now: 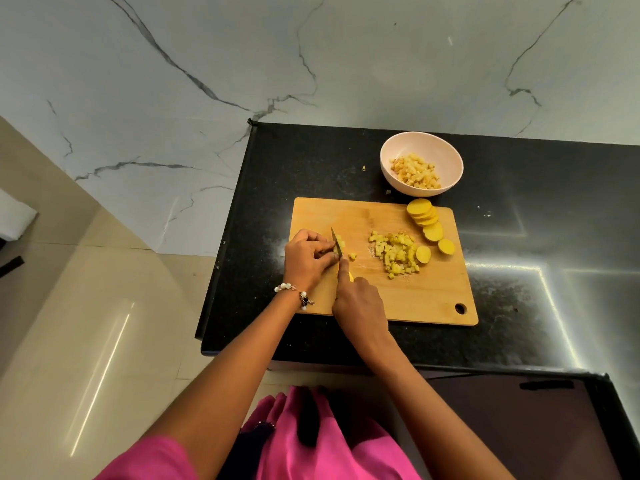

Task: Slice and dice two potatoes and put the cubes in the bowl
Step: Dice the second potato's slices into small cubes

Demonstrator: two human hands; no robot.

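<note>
White marble wall [173,81] with grey veins fills the upper frame; glossy beige floor tiles [86,323] lower left; black speckled countertop [519,254] right.

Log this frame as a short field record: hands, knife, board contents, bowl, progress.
left hand: holds potato strips against the cutting board
right hand: grips the knife, forefinger along its back
knife: blade down beside the left fingertips, mid-cut
cube pile: loose on the board's middle
slices: uncut rounds in a row at the board's far right
bowl: beyond the board, already holding cubes
counter: black, speckled
progress: dicing unfinished; pile not yet in bowl
</note>
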